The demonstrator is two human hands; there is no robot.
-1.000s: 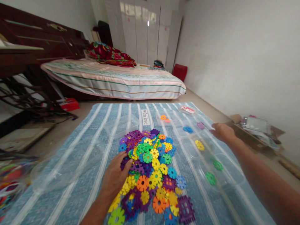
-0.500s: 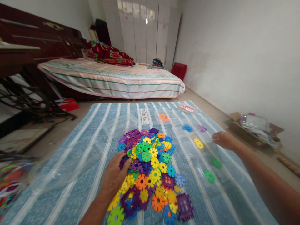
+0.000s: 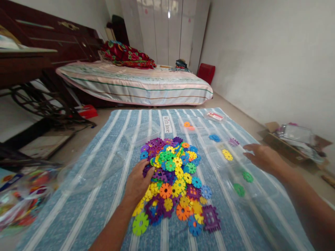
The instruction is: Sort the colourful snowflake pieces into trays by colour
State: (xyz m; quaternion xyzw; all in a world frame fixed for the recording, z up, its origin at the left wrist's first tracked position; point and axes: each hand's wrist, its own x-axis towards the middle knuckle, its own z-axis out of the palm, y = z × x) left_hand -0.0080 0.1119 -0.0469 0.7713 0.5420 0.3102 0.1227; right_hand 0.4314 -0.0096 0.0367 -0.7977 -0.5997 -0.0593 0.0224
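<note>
A heap of colourful plastic snowflake discs (image 3: 180, 184) and purple square interlocking pieces (image 3: 211, 218) lies on a blue-and-white striped cloth. At the heap's left edge rests my left hand (image 3: 137, 181), thumb apart from its fingers, which touch the pieces. My right hand (image 3: 263, 157) hovers beside the clear containers on the right, its fingers apart and nothing visible in them. In and around those containers are a yellow disc (image 3: 227, 155), green discs (image 3: 247, 176), blue discs (image 3: 214, 138), orange discs (image 3: 188, 126) and a purple piece (image 3: 233, 142).
A clear tray (image 3: 142, 134) lies behind the heap, and a larger clear plastic one (image 3: 91, 170) sits to the left. A small case with a red-and-white label (image 3: 215, 116) is at the far right. Beyond are a bed (image 3: 141, 92), a cardboard box (image 3: 284, 148) and a sewing-machine stand (image 3: 39, 99).
The view has shifted, so everything appears farther right and slightly higher. My right hand's fingers look more spread near the containers. My left hand stays at the heap.
</note>
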